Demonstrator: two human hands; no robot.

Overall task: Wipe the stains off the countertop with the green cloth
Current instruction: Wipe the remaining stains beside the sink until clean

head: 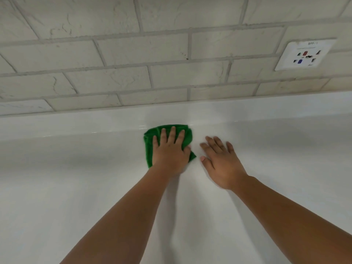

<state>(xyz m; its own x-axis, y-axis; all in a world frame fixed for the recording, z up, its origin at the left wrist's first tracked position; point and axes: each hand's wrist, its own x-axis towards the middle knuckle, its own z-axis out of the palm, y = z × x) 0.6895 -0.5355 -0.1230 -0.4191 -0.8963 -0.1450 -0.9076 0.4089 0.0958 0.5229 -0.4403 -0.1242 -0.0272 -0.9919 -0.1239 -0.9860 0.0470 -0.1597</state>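
Note:
A crumpled green cloth (149,147) lies on the white countertop (76,187), close to the raised back edge. My left hand (170,151) lies flat on top of the cloth with straight, spread fingers pressing it down. Just to the right of the cloth, my right hand (221,161) rests flat on the bare countertop, fingers straight, holding nothing. I see no distinct stains on the surface around the cloth.
A white brick-pattern tiled wall (133,54) rises behind the counter's upstand (266,107). A white wall socket (304,55) sits on the wall at the upper right. White countertop extends left, right and toward me.

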